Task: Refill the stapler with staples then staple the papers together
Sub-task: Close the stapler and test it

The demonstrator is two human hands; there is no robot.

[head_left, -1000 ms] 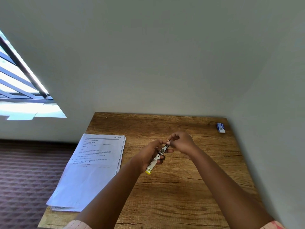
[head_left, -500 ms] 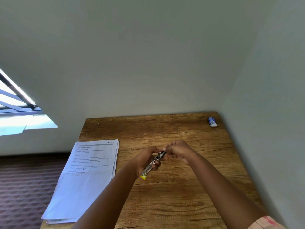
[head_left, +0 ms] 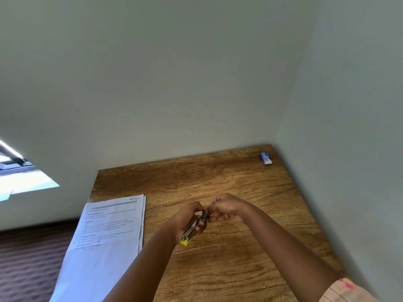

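Above the middle of the brown wooden table (head_left: 229,264), the left hand (head_left: 187,221) grips a small silver metal stapler with a yellow end (head_left: 192,231), the fingers curled around its body. The yellow end points toward 7 o'clock. The right hand (head_left: 224,209) has its fingers curled and pinches the far tip of the stapler; it is perhaps a strip of staples there, but the view is too small to tell. At 9 o'clock from the hands lies a stack of white printed papers (head_left: 109,232). At 1 o'clock, near the table corner, lies a small blue and white box (head_left: 266,158).
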